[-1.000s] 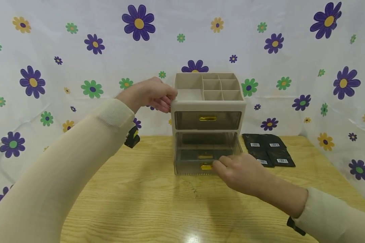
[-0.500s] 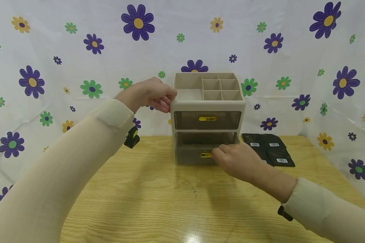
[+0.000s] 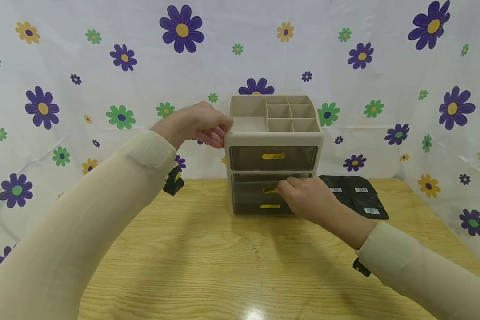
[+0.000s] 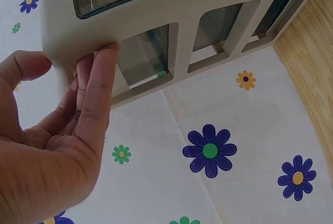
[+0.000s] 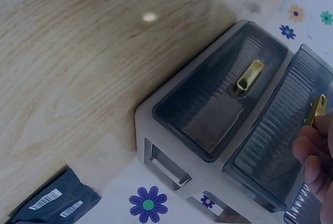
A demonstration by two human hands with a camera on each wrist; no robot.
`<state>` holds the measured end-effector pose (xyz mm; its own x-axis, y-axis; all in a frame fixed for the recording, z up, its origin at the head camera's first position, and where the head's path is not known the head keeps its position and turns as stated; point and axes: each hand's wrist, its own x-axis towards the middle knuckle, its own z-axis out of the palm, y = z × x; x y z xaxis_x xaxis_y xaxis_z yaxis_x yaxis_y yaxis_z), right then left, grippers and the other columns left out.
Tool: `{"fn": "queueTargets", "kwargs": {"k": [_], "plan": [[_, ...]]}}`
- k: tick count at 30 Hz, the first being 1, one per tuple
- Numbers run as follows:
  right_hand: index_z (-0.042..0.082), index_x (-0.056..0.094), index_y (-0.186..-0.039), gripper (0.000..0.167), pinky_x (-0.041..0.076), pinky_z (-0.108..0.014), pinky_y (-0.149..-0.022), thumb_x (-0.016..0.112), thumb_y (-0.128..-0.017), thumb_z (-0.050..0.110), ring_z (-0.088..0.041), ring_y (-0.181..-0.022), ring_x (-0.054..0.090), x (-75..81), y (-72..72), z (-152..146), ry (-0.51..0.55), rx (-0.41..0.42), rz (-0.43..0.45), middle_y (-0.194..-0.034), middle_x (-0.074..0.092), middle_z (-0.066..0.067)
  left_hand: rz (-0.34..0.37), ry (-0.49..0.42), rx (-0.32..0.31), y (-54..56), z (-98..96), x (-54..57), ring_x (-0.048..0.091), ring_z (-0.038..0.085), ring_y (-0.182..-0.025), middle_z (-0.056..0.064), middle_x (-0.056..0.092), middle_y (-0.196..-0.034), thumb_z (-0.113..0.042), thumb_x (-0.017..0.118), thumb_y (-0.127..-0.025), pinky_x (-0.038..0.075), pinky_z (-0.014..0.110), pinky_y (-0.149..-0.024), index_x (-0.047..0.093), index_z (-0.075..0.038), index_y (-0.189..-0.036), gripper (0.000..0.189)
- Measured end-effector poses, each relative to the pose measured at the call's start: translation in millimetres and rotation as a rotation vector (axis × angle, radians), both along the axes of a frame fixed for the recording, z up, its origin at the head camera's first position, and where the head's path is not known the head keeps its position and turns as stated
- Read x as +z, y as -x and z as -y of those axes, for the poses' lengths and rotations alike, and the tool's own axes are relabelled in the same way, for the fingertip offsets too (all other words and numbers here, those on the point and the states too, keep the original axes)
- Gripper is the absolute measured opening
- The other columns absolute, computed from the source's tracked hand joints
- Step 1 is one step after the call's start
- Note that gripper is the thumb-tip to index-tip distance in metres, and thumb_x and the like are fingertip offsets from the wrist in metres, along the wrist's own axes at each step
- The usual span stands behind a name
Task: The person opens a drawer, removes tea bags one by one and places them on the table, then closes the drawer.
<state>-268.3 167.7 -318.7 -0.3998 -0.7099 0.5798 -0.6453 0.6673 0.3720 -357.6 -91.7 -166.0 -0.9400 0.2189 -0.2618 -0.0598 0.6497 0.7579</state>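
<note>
A beige desktop drawer organizer (image 3: 274,139) stands on the table, with smoky see-through drawers and an open compartment top. My left hand (image 3: 202,124) grips its upper left corner; in the left wrist view the thumb lies on one side of the edge and the fingers (image 4: 101,78) on the other. My right hand (image 3: 310,199) pinches the gold handle (image 3: 269,190) of the middle drawer (image 3: 248,190). That drawer's front sticks out slightly past the frame in the right wrist view. The top drawer (image 3: 246,158) and the bottom drawer (image 5: 208,115) sit closed.
Several flat black packets (image 3: 354,195) with white barcode labels lie on the wooden table (image 3: 176,262), right of the organizer. A white curtain (image 3: 224,26) printed with flowers hangs behind and at the sides.
My right hand has pushed the middle drawer from well pulled out to almost closed, moving away from me. The left hand has kept its grip on the organizer's corner.
</note>
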Motion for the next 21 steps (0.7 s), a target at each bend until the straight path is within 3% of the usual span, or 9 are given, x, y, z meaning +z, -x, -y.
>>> {"fn": "queueTargets", "kwargs": {"k": [8, 13, 18, 21], "plan": [[0.002, 0.066, -0.084, 0.014, 0.049, -0.025, -0.042, 0.071, -0.092, 0.014, -0.012, -0.047, 0.052, -3.6, 17.8, 3, 0.024, -0.015, -0.039, -0.069, 0.069, -0.005, -0.003, 0.007, -0.005, -2.1, 0.7, 0.7, 0.074, 0.021, -0.078, 0.014, 0.070, -0.106, -0.022, 0.056, -0.095, 0.062, 0.030, -0.080, 0.059, -0.001, -0.115, 0.030], [0.003, 0.066, -0.084, 0.016, 0.049, -0.027, -0.041, 0.069, -0.094, 0.015, -0.012, -0.048, 0.051, -7.1, 21.1, 6, 0.054, -0.043, -0.061, -0.069, 0.068, -0.005, -0.016, 0.016, 0.001, -2.6, 0.6, 0.7, 0.075, 0.022, -0.079, 0.014, 0.070, -0.106, -0.023, 0.057, -0.094, 0.062, 0.030, -0.079, 0.060, -0.002, -0.114, 0.029], [0.005, 0.066, -0.085, 0.011, 0.041, -0.023, -0.035, 0.074, -0.089, 0.012, -0.009, -0.043, 0.048, -15.7, 17.8, 6, 0.077, 0.055, -0.120, -0.062, 0.062, -0.003, -0.014, 0.015, 0.010, -1.6, 0.2, 0.9, 0.075, 0.022, -0.079, 0.014, 0.071, -0.104, -0.023, 0.058, -0.094, 0.062, 0.031, -0.079, 0.059, -0.002, -0.113, 0.028], [0.007, 0.067, -0.082, 0.010, 0.041, -0.021, -0.035, 0.076, -0.086, 0.011, -0.008, -0.043, 0.051, -22.9, 17.2, 8, 0.059, 0.107, -0.096, -0.062, 0.062, -0.001, -0.012, 0.012, 0.011, -1.2, 0.8, 0.5, 0.075, 0.022, -0.079, 0.013, 0.071, -0.104, -0.023, 0.058, -0.093, 0.062, 0.032, -0.081, 0.059, -0.002, -0.113, 0.029]]}}
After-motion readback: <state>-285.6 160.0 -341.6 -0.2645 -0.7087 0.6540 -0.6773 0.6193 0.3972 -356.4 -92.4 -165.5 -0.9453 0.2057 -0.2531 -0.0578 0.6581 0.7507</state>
